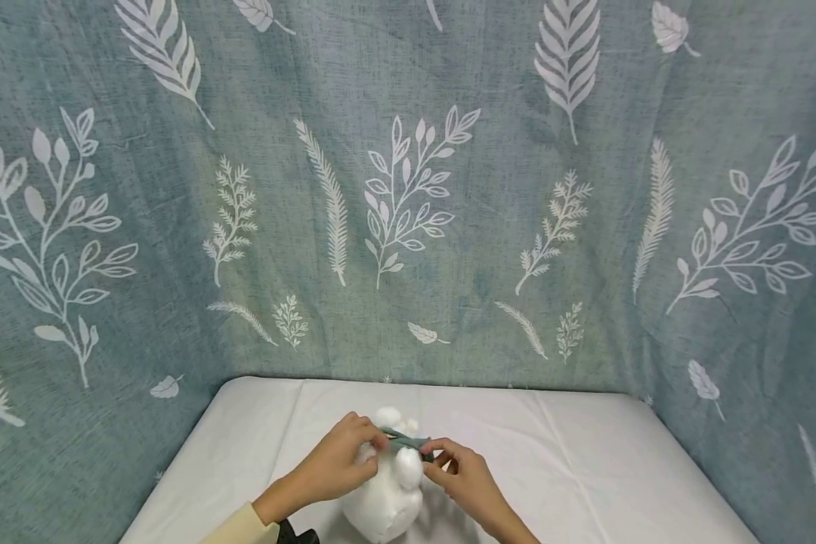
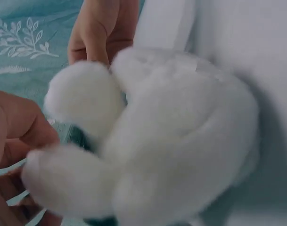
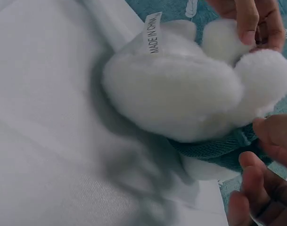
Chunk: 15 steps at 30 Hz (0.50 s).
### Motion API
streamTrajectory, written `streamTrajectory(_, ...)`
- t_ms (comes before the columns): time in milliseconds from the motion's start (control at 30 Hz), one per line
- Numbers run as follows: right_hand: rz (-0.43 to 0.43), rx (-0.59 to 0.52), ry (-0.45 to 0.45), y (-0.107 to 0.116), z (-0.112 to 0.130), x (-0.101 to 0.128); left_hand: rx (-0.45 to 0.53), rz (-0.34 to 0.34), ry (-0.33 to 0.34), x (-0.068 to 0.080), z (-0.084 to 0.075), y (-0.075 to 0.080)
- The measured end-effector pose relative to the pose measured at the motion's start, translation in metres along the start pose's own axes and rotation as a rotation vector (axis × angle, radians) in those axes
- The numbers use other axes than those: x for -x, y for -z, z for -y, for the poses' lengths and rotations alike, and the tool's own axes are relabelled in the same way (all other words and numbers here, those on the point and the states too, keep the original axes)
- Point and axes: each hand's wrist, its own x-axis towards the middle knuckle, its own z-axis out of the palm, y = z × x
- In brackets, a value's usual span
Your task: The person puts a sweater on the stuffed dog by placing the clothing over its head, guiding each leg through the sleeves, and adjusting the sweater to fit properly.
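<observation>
A white plush toy (image 1: 387, 495) sits on the white-covered table (image 1: 585, 468) near the front edge. It wears a small teal knitted garment (image 1: 408, 440). My left hand (image 1: 353, 453) pinches the garment at the toy's left side, and my right hand (image 1: 452, 465) pinches it at the right side. In the left wrist view the plush toy (image 2: 171, 141) fills the frame, with my left hand's fingers (image 2: 20, 136) beside a round paw. In the right wrist view the teal garment (image 3: 218, 148) shows under the toy (image 3: 181, 89), and a sewn label (image 3: 152, 32) reads MADE IN CHINA.
A teal cloth with white leaf prints (image 1: 408, 189) hangs behind and around the table. A dark object (image 1: 295, 535) lies at the bottom edge by my left wrist. White cloth (image 3: 49, 117) covers the table around the toy.
</observation>
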Motion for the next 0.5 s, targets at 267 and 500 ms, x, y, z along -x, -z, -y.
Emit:
streamTrajectory(267, -0.058, 0.163, 0.118, -0.009, -0.003, -0.004, -0.125, 0.068, -0.077, -0.003, -0.007, -0.009)
streamTrajectory(500, -0.124, 0.218, 0.196, -0.016, -0.007, -0.015, -0.203, 0.065, -0.092, -0.005, -0.003, -0.016)
